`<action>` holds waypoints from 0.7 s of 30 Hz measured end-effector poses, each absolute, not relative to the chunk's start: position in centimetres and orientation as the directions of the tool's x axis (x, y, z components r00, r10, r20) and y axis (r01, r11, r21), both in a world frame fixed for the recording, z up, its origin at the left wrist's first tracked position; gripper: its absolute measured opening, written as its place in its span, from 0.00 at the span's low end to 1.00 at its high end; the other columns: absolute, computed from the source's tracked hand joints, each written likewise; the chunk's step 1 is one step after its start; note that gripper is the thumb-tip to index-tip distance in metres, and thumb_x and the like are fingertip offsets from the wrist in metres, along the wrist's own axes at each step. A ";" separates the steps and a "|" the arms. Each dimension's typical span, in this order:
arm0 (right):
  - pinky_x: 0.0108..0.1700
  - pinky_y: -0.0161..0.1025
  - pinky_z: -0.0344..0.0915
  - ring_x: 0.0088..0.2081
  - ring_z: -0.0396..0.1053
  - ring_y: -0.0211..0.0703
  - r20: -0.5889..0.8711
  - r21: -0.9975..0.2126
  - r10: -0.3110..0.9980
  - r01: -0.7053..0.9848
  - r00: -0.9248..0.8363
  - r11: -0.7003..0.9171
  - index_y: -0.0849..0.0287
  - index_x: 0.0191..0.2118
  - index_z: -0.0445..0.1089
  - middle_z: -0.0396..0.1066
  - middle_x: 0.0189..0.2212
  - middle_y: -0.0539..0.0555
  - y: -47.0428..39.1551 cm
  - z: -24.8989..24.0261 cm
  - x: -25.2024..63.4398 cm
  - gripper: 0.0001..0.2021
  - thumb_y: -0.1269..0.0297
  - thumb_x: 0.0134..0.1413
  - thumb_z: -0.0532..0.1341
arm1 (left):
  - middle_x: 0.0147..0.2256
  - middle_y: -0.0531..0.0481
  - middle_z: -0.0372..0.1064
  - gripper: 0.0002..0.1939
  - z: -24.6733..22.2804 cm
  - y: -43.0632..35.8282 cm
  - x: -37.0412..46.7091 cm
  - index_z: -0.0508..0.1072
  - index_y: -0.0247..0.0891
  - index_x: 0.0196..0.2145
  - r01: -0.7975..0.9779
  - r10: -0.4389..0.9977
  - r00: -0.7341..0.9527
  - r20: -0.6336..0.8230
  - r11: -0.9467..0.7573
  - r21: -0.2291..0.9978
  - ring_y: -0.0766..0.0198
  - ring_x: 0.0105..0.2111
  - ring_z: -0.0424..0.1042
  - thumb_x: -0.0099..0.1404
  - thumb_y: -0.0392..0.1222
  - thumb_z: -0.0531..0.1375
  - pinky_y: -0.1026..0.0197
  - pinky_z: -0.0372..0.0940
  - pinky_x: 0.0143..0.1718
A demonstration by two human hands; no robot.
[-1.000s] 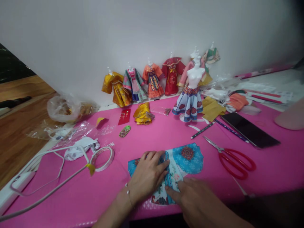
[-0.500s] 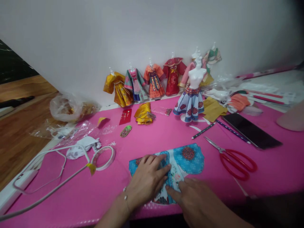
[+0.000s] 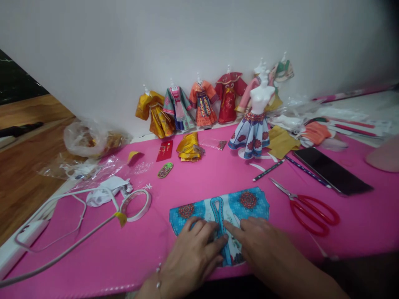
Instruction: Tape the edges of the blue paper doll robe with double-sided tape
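A blue and white patterned cloth garment piece lies flat on the pink table, near its front edge. Down its middle runs a blue stitched strip with a narrow loop at the top. My left hand rests on the cloth left of the strip, fingers spread, the thumb side touching the strip. From the right, my right hand lies on the cloth with its index finger stretched to the strip; its other fingers are partly hidden. Neither hand grips anything.
Red-handled scissors lie to the right, below a black phone. A tape roll and white cable are on the left. Several small dressed forms line the wall, with a white mannequin in front.
My left hand has moved down toward the table's front edge, uncovering the strip's top loop. My right index finger has moved up along the strip.
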State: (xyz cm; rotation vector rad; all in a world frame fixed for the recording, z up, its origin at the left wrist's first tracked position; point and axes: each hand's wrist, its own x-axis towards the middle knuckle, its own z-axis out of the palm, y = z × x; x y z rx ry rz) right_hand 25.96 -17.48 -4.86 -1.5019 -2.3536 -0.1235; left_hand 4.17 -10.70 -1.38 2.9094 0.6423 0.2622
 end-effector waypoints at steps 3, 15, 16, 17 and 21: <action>0.36 0.45 0.61 0.33 0.68 0.49 0.323 -0.105 0.868 0.897 -0.378 0.430 0.57 0.61 0.64 0.71 0.32 0.53 -17.4 -5.4 25.9 0.32 0.80 0.47 0.56 | 0.49 0.42 0.70 0.18 -1.4 -11.0 4.1 0.68 0.42 0.58 0.380 0.410 0.902 0.135 -0.902 0.204 0.50 0.44 0.68 0.73 0.46 0.56 0.43 0.61 0.49; 0.37 0.46 0.61 0.33 0.67 0.50 0.288 -0.110 0.871 0.890 -0.398 0.443 0.57 0.61 0.64 0.71 0.32 0.54 -17.8 -5.7 26.0 0.33 0.80 0.46 0.56 | 0.48 0.43 0.72 0.17 -1.4 -11.8 3.5 0.69 0.44 0.57 0.350 0.386 0.910 0.149 -0.910 0.221 0.51 0.44 0.71 0.75 0.47 0.53 0.41 0.61 0.50; 0.37 0.46 0.61 0.33 0.67 0.50 0.289 -0.109 0.872 0.891 -0.396 0.441 0.57 0.61 0.64 0.71 0.32 0.54 -17.9 -5.6 26.0 0.33 0.80 0.46 0.56 | 0.47 0.44 0.72 0.16 -1.3 -11.8 3.5 0.70 0.44 0.56 0.343 0.380 0.913 0.146 -0.912 0.224 0.51 0.43 0.71 0.75 0.48 0.53 0.42 0.61 0.50; 0.37 0.46 0.61 0.34 0.68 0.50 0.290 -0.107 0.871 0.891 -0.396 0.441 0.58 0.62 0.63 0.71 0.33 0.54 -17.9 -5.5 26.0 0.33 0.80 0.47 0.56 | 0.47 0.44 0.72 0.16 -1.2 -11.8 3.5 0.71 0.44 0.55 0.335 0.373 0.916 0.148 -0.914 0.228 0.52 0.43 0.71 0.75 0.49 0.53 0.42 0.60 0.50; 0.36 0.45 0.60 0.33 0.68 0.50 0.308 -0.123 0.861 0.880 -0.405 0.458 0.58 0.60 0.65 0.71 0.32 0.54 -17.9 -4.9 26.0 0.31 0.80 0.48 0.55 | 0.48 0.44 0.71 0.16 -0.6 -11.3 3.4 0.71 0.43 0.54 0.325 0.370 0.901 0.227 -0.921 0.214 0.54 0.43 0.70 0.76 0.47 0.51 0.44 0.59 0.50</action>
